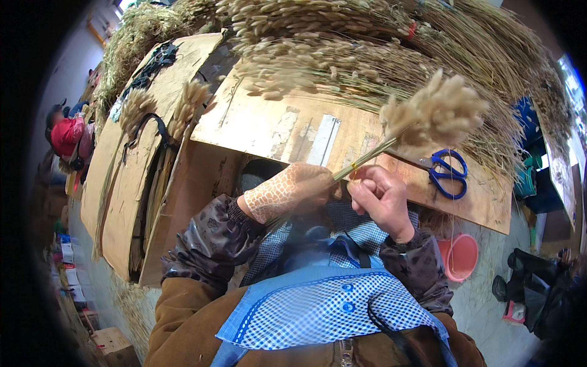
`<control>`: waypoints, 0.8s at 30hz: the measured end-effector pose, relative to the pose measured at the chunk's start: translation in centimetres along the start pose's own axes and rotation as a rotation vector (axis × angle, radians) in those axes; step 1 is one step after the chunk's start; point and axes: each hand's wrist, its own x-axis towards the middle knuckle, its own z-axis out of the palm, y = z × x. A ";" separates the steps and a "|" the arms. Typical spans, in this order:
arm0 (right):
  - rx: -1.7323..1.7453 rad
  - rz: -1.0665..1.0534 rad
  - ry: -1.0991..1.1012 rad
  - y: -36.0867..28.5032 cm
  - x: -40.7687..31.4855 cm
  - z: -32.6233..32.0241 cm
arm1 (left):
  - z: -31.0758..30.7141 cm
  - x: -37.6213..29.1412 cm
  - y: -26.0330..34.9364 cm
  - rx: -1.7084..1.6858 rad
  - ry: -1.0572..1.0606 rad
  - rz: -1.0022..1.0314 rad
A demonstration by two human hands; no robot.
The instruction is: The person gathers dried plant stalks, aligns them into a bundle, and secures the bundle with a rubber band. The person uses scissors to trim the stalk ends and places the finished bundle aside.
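Note:
My left hand, in a glove with a brown-and-white crackle pattern, grips the stems of a bunch of dried bunny-tail grass. The bunch's fluffy heads point up and to the right. A thin yellow tie circles the stems just beyond the glove. Bare and close against the stems, my right hand pinches the tie's end between thumb and forefinger. Blue-handled scissors lie on the wooden board, right of my right hand, their blades partly hidden behind the grass heads.
Loose bunny-tail grass is heaped along the board's far side. An opened cardboard box on the left holds stems, with two small bunches at its top. A pink bucket stands below the board. A person in red is at far left.

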 end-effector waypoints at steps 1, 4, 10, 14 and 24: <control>-0.034 -0.021 -0.019 0.1 -0.5 -0.2 | -0.3 -0.3 0.3 -0.006 -0.005 0.003; -0.047 -0.058 0.093 0.5 -0.6 -0.7 | -0.7 -1.0 1.5 -0.158 -0.014 -0.090; 0.610 -0.252 0.048 1.9 0.7 0.4 | 2.3 -0.3 1.9 -0.623 -0.001 -0.226; 0.691 -0.203 0.017 1.9 0.7 0.7 | 3.2 0.5 0.9 -0.783 -0.081 -0.250; 0.573 -0.241 0.207 1.7 0.4 3.3 | 5.2 0.1 0.4 -0.753 0.109 -0.165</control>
